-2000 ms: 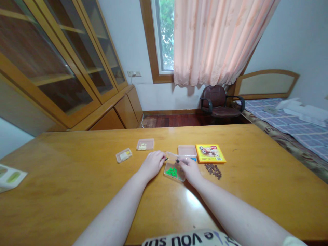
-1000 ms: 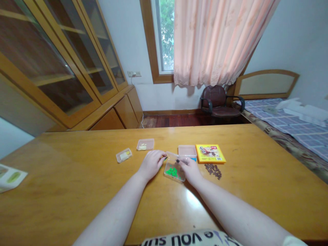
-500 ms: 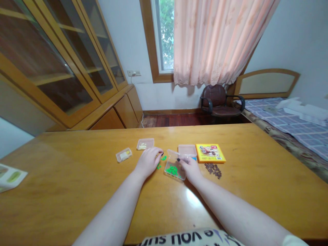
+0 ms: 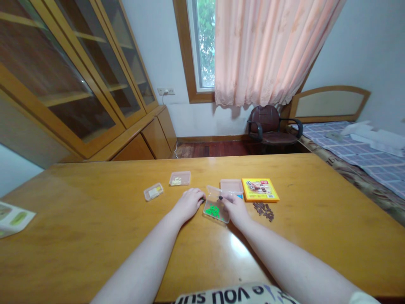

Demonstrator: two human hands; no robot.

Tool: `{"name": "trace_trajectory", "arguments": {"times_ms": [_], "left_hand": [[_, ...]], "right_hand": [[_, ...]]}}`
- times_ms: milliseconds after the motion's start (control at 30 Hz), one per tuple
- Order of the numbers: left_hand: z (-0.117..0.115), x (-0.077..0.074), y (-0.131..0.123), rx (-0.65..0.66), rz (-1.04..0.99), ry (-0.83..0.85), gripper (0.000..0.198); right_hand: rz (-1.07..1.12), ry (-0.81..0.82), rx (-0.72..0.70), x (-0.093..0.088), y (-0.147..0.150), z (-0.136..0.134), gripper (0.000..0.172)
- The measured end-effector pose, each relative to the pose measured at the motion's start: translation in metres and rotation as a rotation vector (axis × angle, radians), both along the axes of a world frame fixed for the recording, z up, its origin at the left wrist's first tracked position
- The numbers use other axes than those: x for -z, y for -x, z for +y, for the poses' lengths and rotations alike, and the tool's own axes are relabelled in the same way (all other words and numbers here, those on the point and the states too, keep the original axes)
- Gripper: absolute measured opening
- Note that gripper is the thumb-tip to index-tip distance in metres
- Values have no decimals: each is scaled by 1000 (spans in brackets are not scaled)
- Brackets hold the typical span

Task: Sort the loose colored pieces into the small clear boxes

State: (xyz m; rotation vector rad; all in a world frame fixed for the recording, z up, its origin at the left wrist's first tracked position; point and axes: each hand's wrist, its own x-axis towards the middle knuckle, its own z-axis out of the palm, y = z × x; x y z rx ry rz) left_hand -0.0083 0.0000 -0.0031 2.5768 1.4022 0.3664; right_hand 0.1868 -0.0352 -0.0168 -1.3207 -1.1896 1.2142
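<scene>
Forearms [image 4: 146,249] stretched forward, converging; left hand [image 4: 190,202] palm down, curled; right hand [image 4: 236,208] pinching.

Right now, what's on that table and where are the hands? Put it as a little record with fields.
Table: wooden
Left hand: left of the clear box, grip unclear
Right hand: at the clear box's right side
Clear box: lid raised, green pieces inside
Farther right: yellow package, loose brown pieces
Farther left: container with pale pieces
</scene>
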Motion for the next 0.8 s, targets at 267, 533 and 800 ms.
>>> {"name": "trace_trajectory", "arguments": {"times_ms": [267,533,800], "left_hand": [[-3,-1,0,4,33,-40,3],[-1,6,0,-7,30,-54,6],[1,3,0,-26,34,-72,9]], "right_hand": [[-6,-9,2,0,0,0,24],[-9,-3,2,4,0,2,24],[-28,-9,-5,9,-1,3,24]]}}
